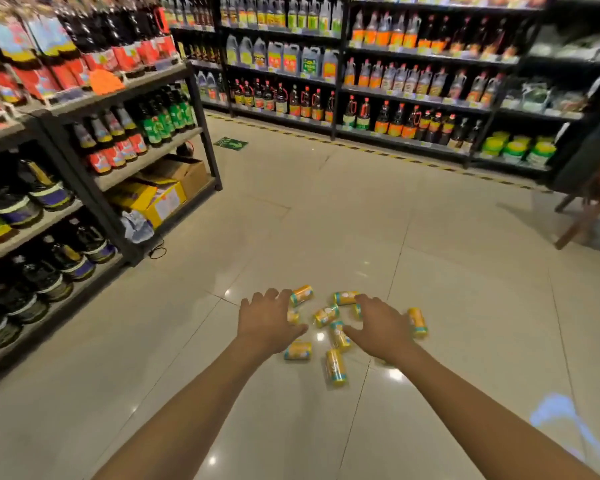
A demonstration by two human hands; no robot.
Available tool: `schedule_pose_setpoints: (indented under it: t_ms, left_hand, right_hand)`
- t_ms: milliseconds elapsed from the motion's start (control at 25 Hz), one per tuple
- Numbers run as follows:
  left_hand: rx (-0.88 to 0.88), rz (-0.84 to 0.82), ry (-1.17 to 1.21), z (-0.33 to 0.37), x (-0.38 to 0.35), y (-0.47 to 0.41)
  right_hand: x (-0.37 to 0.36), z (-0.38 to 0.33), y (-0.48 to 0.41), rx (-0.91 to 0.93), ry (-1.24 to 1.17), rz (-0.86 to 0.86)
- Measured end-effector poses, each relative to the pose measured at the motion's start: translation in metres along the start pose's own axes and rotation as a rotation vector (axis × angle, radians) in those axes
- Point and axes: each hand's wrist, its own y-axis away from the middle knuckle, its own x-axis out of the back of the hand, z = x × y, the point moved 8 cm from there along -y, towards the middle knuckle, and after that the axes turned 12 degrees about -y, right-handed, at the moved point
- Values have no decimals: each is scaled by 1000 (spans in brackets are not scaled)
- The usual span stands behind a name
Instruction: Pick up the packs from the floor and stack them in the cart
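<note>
Head view: shiny tiled floor of a shop aisle, bottle shelves alongside.
Packs: yellow rolls, scattered on the tiles between and under the hands.
Left hand: fingers loosely spread, holding nothing (contact unclear).
Right hand: splayed, empty too.

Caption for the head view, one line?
Left hand and right hand spread over yellow packs scattered on the tiled floor beside bottle shelves.

Yellow cylindrical packs with teal ends, scattered on their sides across the glossy tiled floor.
</note>
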Motion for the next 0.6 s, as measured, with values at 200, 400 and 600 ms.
schedule_pose_setpoints:
  t_ms: [200,400,600]
  left_hand:
    - [-79,-44,-25,18,-25,-120]
    - [-115,-82,6,44,-101,-236]
    - [-160,-203,24,65,-260,-341]
  right_hand:
    - [-15,39,-97,-108,-21,-18]
    - [-74,103,-202,-237,-72,-92]
    - [-195,184,-304,-351,-86,-174]
